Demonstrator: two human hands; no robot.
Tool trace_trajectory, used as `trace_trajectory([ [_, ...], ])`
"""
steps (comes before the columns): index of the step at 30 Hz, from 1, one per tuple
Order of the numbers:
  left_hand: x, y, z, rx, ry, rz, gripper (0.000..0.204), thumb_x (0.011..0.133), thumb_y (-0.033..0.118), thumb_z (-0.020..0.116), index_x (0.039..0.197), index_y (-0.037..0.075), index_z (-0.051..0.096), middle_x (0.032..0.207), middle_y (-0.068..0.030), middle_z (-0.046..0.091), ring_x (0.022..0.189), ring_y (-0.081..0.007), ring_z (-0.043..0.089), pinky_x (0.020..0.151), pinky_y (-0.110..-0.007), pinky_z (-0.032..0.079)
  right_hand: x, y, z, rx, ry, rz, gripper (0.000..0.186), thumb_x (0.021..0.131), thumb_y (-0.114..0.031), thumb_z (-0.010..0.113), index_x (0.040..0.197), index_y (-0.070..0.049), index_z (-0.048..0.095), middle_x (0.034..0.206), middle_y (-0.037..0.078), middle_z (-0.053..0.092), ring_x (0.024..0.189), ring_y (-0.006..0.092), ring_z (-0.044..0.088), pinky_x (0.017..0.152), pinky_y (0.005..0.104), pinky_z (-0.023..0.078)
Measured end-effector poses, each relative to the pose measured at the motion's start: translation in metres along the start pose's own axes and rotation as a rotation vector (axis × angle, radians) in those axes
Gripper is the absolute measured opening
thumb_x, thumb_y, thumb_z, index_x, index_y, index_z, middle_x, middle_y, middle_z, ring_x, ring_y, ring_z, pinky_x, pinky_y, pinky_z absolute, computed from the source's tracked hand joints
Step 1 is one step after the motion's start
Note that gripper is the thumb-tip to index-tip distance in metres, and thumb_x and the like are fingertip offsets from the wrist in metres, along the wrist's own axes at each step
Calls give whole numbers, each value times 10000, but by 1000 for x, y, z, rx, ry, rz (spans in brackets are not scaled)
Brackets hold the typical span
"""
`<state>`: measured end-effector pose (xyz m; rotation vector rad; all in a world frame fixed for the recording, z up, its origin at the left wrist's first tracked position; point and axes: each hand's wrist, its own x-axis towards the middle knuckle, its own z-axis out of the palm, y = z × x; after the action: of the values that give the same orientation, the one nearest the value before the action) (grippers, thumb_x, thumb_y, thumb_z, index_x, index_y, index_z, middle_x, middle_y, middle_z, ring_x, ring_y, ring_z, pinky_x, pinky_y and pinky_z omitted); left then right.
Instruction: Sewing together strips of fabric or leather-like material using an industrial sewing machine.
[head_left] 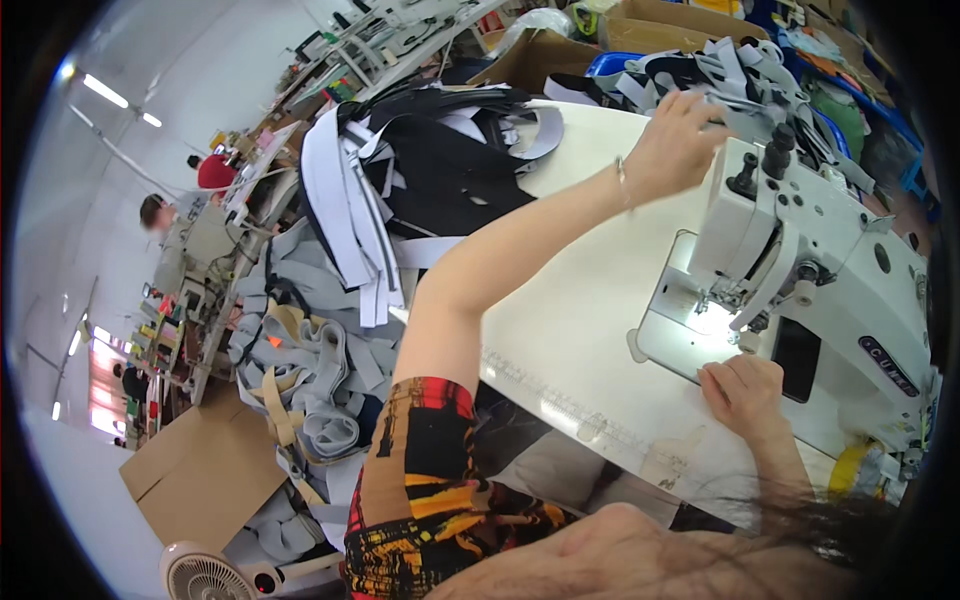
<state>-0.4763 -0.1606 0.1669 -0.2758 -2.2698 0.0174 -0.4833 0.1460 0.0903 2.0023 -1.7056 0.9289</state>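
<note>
A white sewing machine (820,260) stands at the right on a pale table (560,350), its lamp lighting the needle area (715,318). My left hand (685,145) is raised past the far-left side of the machine head, fingers curled closed. A small dark bit shows at its fingertips, too small to name. Just in front of the metal needle plate (665,330), my right hand (745,395) rests with thumb and fingers drawn together. Whatever it may hold is hidden.
Black and pale fabric strips (430,170) lie piled on the table's far left. Grey and tan strips (330,380) heap below, beside cardboard (205,465) and a fan (205,575). More strips (740,75) fill a blue container behind the machine. Other people (160,212) sit at distant benches.
</note>
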Motion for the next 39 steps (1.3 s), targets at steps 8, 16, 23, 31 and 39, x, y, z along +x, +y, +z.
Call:
trace_trajectory([
  [8, -166, 71, -219, 308, -164, -268, 341, 718, -62, 628, 994, 109, 733, 1170, -60, 677, 1162, -310, 560, 1043, -475, 403, 7, -3, -3, 28, -29, -52, 153, 717, -60, 761, 765, -88, 619, 630, 29, 517, 541, 201, 536, 481, 339, 395],
  [16, -325, 121, -299, 286, -196, -519, 233, 616, -91, 568, 750, 87, 635, 829, -38, 677, 781, -247, 636, 704, -365, 498, 1, 4, -1, 25, -47, -3, 129, 769, 36, 703, 848, -36, 631, 635, 53, 496, 501, 211, 482, 466, 336, 355],
  [23, -426, 163, -265, 198, -459, -713, 154, 588, -40, 586, 652, 99, 573, 657, -45, 561, 669, -248, 587, 595, -380, 484, 5, -2, 1, 16, -109, -9, 97, 794, 34, 696, 846, -22, 636, 633, 47, 501, 491, 183, 476, 453, 321, 350],
  [31, -489, 150, -282, 496, -586, -1095, 159, 688, 20, 623, 784, 122, 698, 866, -70, 670, 903, -282, 614, 797, -399, 496, -2, 4, 4, -5, -139, 19, 88, 807, 32, 692, 848, -17, 632, 628, 56, 509, 499, 196, 485, 462, 323, 358],
  [39, -566, 149, -325, 951, -965, -910, 404, 794, 125, 639, 1178, 247, 660, 1387, -83, 519, 1300, -367, 424, 1065, -535, 325, -10, 18, 5, -35, -146, 29, 72, 832, 42, 676, 864, 19, 615, 633, 80, 506, 494, 208, 485, 456, 326, 359],
])
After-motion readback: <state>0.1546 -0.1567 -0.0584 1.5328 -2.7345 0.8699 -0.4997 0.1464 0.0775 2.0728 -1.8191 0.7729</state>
